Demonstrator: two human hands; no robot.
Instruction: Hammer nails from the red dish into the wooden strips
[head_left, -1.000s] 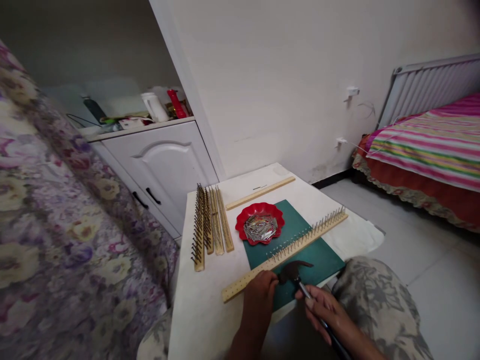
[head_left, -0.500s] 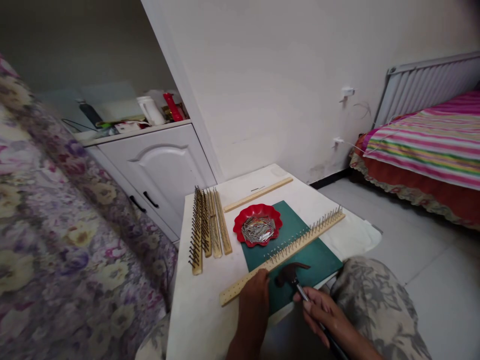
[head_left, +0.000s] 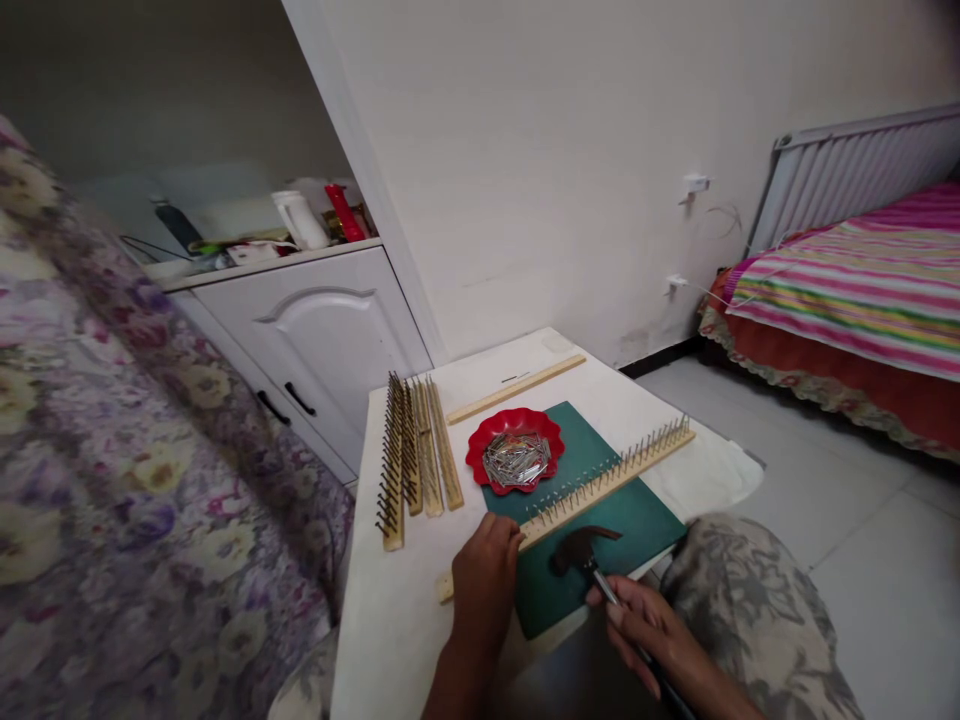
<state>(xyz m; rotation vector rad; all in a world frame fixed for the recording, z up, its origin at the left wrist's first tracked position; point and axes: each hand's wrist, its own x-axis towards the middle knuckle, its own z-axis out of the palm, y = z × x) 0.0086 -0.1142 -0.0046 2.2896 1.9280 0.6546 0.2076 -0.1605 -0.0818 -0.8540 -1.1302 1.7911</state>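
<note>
A wooden strip with rows of upright nails lies slanted across a green mat. My left hand rests over the strip's near-left part, fingers curled and pinched at its surface just left of the last nails. Whatever is between those fingertips is hidden. My right hand is wrapped round the handle of a claw hammer, whose head hovers over the mat in front of the strip. Behind the strip, a red scalloped dish holds many loose nails.
Several nail-studded strips stand side by side on the left of the white table. A bare strip lies at the back, near a couple of loose nails. A floral curtain hangs left; my knee is right.
My left hand has moved left and slightly up along the strip, uncovering wood beside the last nails. The strip has shifted a little to the right. My right hand and hammer stay nearly still.
</note>
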